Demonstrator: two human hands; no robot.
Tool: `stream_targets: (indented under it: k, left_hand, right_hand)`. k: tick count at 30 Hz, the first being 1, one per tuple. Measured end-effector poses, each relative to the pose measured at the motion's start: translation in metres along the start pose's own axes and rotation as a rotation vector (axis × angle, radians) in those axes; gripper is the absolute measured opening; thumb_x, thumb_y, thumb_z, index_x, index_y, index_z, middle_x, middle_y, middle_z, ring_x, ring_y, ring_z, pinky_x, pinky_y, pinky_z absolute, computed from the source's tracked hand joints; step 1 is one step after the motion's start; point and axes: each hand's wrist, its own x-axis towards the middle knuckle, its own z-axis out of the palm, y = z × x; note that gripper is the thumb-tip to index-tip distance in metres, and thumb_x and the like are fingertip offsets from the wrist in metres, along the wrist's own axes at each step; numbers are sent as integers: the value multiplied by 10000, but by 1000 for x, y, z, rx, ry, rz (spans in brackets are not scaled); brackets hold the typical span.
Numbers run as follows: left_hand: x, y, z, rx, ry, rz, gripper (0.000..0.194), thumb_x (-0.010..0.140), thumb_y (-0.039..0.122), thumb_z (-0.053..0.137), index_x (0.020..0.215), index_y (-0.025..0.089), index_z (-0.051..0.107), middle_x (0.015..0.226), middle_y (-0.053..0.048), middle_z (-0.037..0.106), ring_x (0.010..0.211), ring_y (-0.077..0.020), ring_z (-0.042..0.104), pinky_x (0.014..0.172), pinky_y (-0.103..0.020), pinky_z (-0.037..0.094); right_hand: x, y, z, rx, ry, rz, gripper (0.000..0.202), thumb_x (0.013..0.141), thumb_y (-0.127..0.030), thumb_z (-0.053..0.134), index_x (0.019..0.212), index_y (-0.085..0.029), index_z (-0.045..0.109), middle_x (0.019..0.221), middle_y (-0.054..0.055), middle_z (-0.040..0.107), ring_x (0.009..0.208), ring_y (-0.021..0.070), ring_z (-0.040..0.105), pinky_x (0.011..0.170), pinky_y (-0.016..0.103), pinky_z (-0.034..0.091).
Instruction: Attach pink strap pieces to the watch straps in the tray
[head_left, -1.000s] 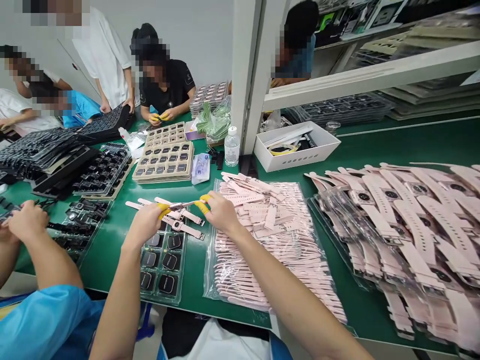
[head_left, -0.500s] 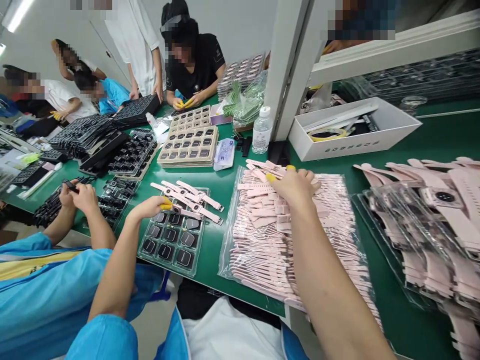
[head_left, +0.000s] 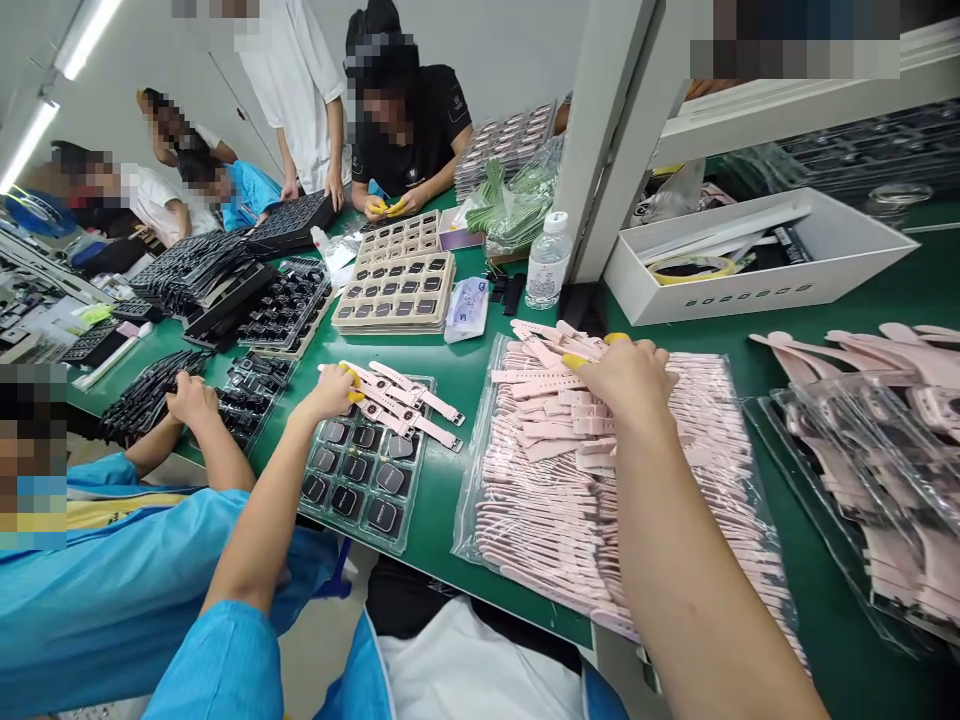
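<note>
My left hand (head_left: 328,392), with yellow finger covers, is closed on a pink-strapped watch (head_left: 375,388) at the far end of a clear tray (head_left: 411,500). Several such watches lie crosswise there; black square pieces (head_left: 357,468) fill the compartments nearer me. My right hand (head_left: 634,378), also in yellow finger covers, rests over loose pink watch straps (head_left: 551,412) heaped on a clear bag packed with rows of straps (head_left: 532,530). Thumb and forefinger are apart, touching the heap. My right palm hides part of it.
Stacked trays of pink-strapped watches (head_left: 832,440) stand at the right. Behind are a white box of tools (head_left: 757,275), a clear bottle (head_left: 548,262) and a beige tray stack (head_left: 394,290). A co-worker's hands (head_left: 193,400) handle black straps at the left; other people sit or stand beyond.
My left hand has moved slightly away from me, bringing its watch in among the others at the tray's far end. My right hand stays over the strap heap. The view has shifted left.
</note>
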Motion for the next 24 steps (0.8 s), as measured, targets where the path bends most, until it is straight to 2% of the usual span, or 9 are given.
stream_targets:
  k: [3,7,13,17,20,24]
  left_hand:
    - [-17,-7,-2,90,56,-91,221,960,305,550,1047,148,679,1245,-205,617,1243,-376,513,1072,-498,427]
    - [-35,-11,6,158,-10,-184,214,933,315,617,1000,143,725,1124,-191,661,1170,-365,567,1031,-464,465]
    - [-35,9,26,173,-11,-341,394,941,434,635,1161,114,700,1252,-230,611,1224,-378,567,1019,-461,488]
    - [-38,23,32,108,35,-423,310,947,347,602,1154,138,699,1271,-205,606,1236,-366,570,1031,-458,484]
    - [-47,28,36,30,96,-453,248,964,252,546,1125,133,693,1292,-210,606,1239,-358,567,1026,-465,482]
    - [-62,22,35,-120,184,-443,171,977,197,533,1025,118,677,1226,-225,649,1204,-343,586,1012,-454,482]
  right_hand:
    - [-1,-1,-11,6,-68,33,624,917,-548,662,1349,-106,579,1357,278,532,1280,403,498,995,493,440]
    - [-4,-6,-22,20,-108,61,603,945,-562,620,1354,-124,560,1317,260,577,1179,360,598,927,438,456]
    - [-4,-10,-18,22,-189,-46,527,924,-567,623,1279,-186,535,1241,193,668,1110,363,648,838,414,475]
    - [-5,-10,-7,-41,-164,-94,416,919,-495,625,1241,-255,518,1288,189,651,1155,405,638,835,437,490]
    - [-7,-11,-2,-116,-162,-143,409,930,-454,575,1258,-212,539,1257,240,650,1134,429,655,803,457,495]
    - [-8,-15,-4,-146,-193,-151,459,935,-446,526,1290,-160,583,1123,270,698,1019,429,687,718,472,489]
